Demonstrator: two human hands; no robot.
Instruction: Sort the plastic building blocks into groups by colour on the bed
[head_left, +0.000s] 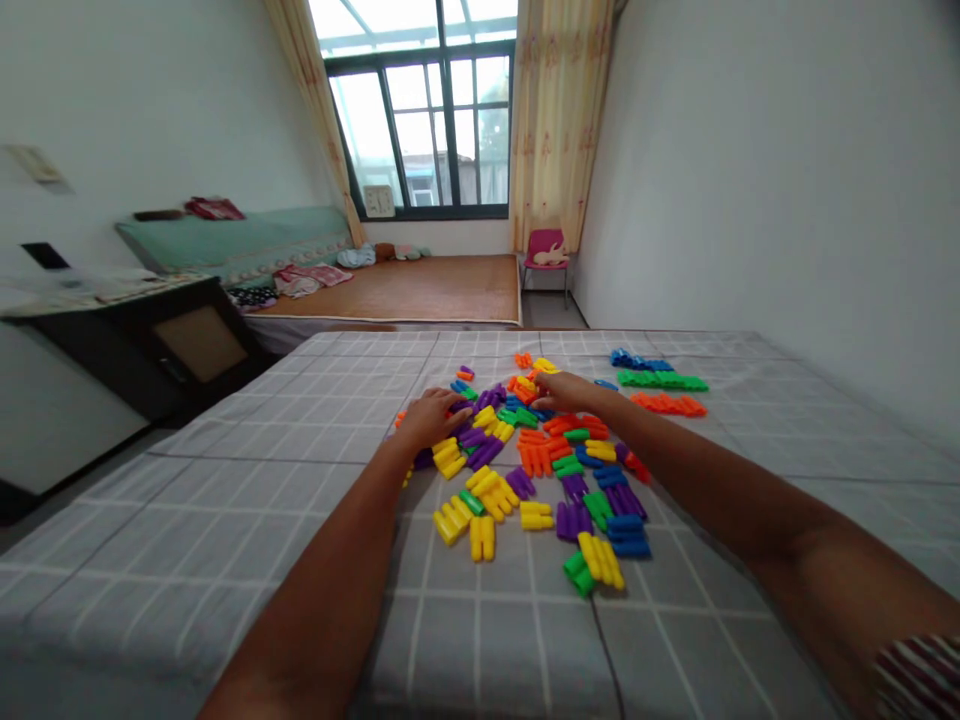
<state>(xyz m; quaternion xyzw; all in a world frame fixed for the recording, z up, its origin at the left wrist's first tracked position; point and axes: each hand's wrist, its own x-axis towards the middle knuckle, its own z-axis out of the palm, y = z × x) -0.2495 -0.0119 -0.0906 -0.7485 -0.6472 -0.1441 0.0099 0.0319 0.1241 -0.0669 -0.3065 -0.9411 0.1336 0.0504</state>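
A loose heap of plastic building blocks, each made of joined tubes, lies on the cloth in yellow, purple, green, blue and orange. My left hand (431, 418) rests at the heap's left side, fingers apart, touching around the purple blocks (487, 400). At the far side, my right hand (562, 391) bends its finger and thumb against an orange and yellow block (524, 388); part of the grip is hidden. Between my forearms are orange blocks (535, 455) and yellow blocks (491, 492). Closest to me lies a yellow block (600, 560) against a green one (578, 573).
Right of the heap lie separate rows: blue (640, 361), green (663, 381) and orange (668, 404). A grey checked cloth (247, 480) covers the table. Beyond are a low bed (442, 285), a pink chair (546, 250) and a dark cabinet (199, 340).
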